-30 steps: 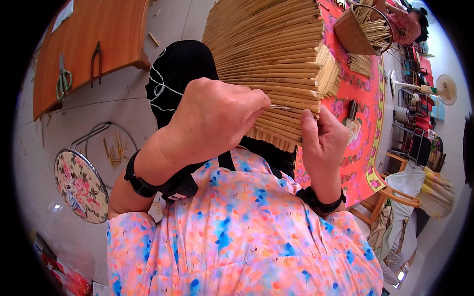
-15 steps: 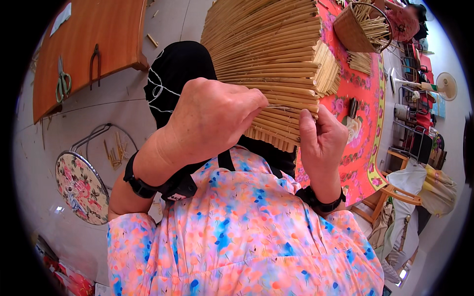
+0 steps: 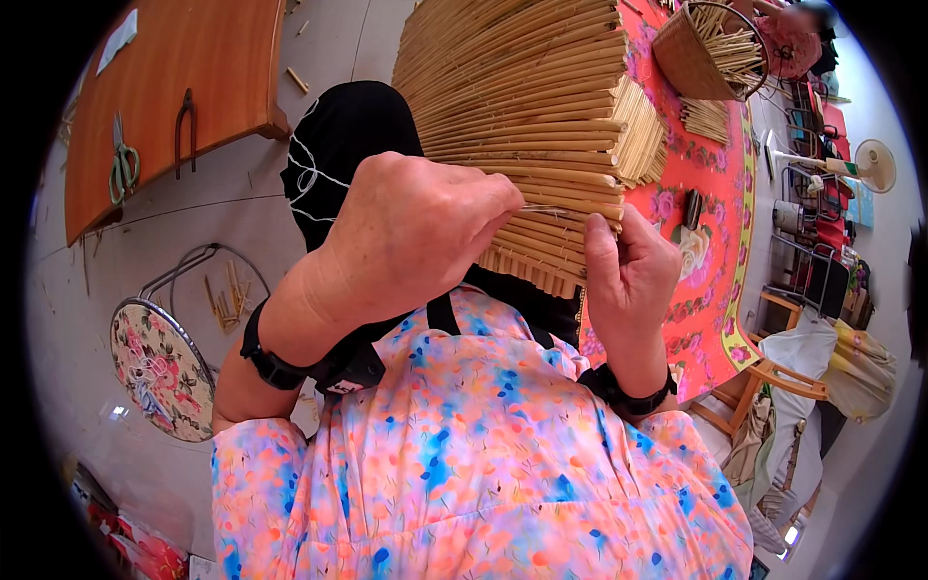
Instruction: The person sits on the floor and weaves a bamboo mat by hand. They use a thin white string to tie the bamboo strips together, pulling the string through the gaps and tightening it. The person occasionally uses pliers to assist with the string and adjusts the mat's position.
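A mat of golden reed stalks (image 3: 527, 92), laid side by side and tied together, reaches from my lap to the far edge of the view. My left hand (image 3: 425, 227) is closed in a pinch above the mat, and a thin pale thread (image 3: 548, 210) runs from its fingertips toward the stalk ends. With thumb and bent fingers, my right hand (image 3: 633, 266) grips the ends of the stalks at the mat's right edge. White string (image 3: 311, 181) loops over the black cloth (image 3: 362, 121) on my knee, left of the left hand.
A red flowered tablecloth (image 3: 710, 309) spreads on the right, bearing a stalk-filled basket (image 3: 691, 63) and loose stalks. Scissors (image 3: 123, 159) and pincers (image 3: 185, 130) lie on the wooden table (image 3: 227, 58) at left. Below stands a flowered stool (image 3: 159, 372). A person (image 3: 788, 48) sits far right.
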